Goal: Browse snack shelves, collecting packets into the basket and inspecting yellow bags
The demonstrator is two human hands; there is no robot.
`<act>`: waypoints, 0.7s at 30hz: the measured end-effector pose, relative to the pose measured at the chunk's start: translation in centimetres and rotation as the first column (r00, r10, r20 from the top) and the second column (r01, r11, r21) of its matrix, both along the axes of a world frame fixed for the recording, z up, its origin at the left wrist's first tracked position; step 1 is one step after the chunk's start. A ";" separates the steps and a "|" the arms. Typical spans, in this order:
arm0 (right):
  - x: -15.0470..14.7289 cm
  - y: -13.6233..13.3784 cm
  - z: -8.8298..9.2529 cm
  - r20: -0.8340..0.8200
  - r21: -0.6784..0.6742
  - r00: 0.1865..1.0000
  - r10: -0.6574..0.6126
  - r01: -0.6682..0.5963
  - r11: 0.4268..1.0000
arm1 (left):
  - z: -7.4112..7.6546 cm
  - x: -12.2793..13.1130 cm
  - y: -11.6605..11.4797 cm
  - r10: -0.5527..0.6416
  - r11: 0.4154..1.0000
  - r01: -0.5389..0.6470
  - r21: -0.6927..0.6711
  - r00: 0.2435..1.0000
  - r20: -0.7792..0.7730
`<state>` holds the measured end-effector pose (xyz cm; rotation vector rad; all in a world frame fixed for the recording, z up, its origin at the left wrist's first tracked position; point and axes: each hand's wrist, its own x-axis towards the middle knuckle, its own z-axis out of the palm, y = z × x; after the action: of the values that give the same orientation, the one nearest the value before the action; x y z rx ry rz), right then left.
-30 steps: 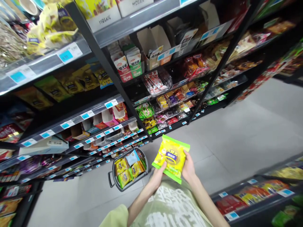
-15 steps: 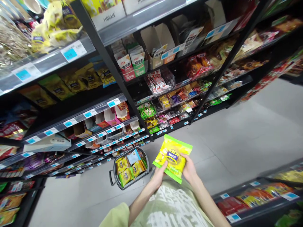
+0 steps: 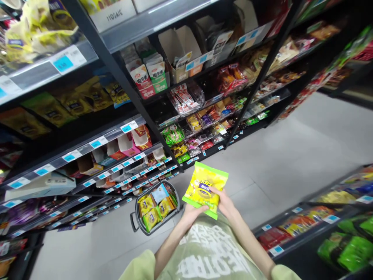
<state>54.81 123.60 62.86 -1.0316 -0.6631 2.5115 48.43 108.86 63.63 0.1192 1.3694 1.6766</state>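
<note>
A yellow and green snack bag [image 3: 201,182] is held up in front of my body, its printed face turned towards me. My right hand [image 3: 223,201] grips its right edge, thumb lying across the front. At the lower green edge is my left hand [image 3: 192,214], its thumb over the seam and its fingers hidden under the bag. To the left on the floor stands a dark shopping basket [image 3: 134,222]. Inside it lie several similar yellow snack bags [image 3: 152,218] and a light blue pack [image 3: 160,193].
A tall black shelf unit [image 3: 128,85] with snack packs, open boxes and price tags runs along the left and ahead. At the lower right is another shelf [image 3: 291,241] with bagged goods. Grey floor tiles [image 3: 279,155] stretch between them.
My left thumb has slid from the bag's front down to its lower edge, and my right thumb reaches further across it. The view has shifted slightly; the basket looks unchanged.
</note>
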 end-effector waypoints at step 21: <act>-0.3 -0.2 0.2 -0.042 -0.071 0.999 -0.033 0.030 0.997 | -0.9 -0.1 -0.6 -0.023 0.995 0.009 -0.096 0.990 -0.138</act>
<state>54.55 123.38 63.10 -1.0007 -0.5452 2.5387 48.31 108.25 62.70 0.1949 1.5458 1.6115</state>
